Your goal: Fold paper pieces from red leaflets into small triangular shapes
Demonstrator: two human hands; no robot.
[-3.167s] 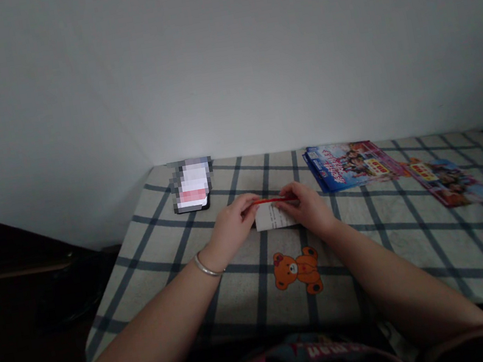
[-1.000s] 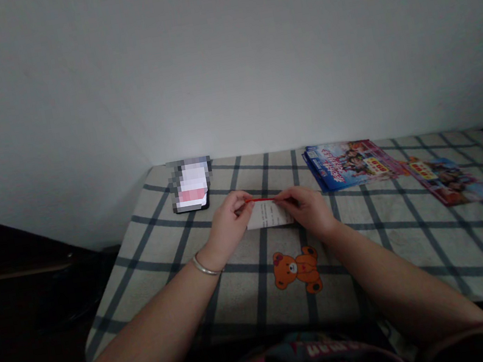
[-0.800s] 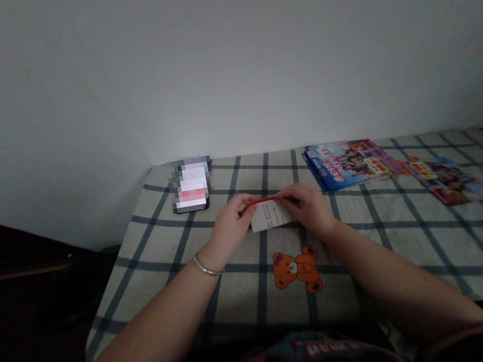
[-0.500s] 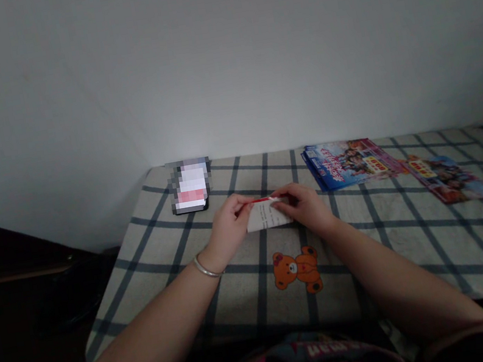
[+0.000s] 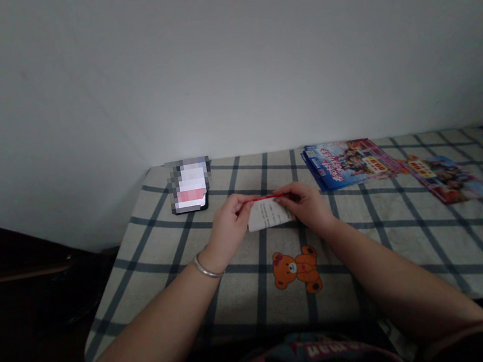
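A small white piece of folded paper (image 5: 267, 214) with printed lines and a red upper edge is held between both hands, above the checked tablecloth (image 5: 159, 244). My left hand (image 5: 232, 222) pinches its left end, thumb and fingers closed at the red edge. At the other end, my right hand (image 5: 305, 206) grips the paper the same way, its thumb on the printed face. A silver bangle (image 5: 207, 267) circles my left wrist. Below the paper, an orange bear picture (image 5: 298, 270) lies on the cloth.
A phone (image 5: 189, 186) with a blurred-out screen lies back left, near the white wall (image 5: 221, 61). Several colourful leaflets (image 5: 349, 163) are stacked at the back right. Another leaflet (image 5: 451, 177) lies to the right of that stack.
The paper's printed face has shifted very slightly to the right, and its red edge shows a little straighter. Both hands keep their hold almost in place.
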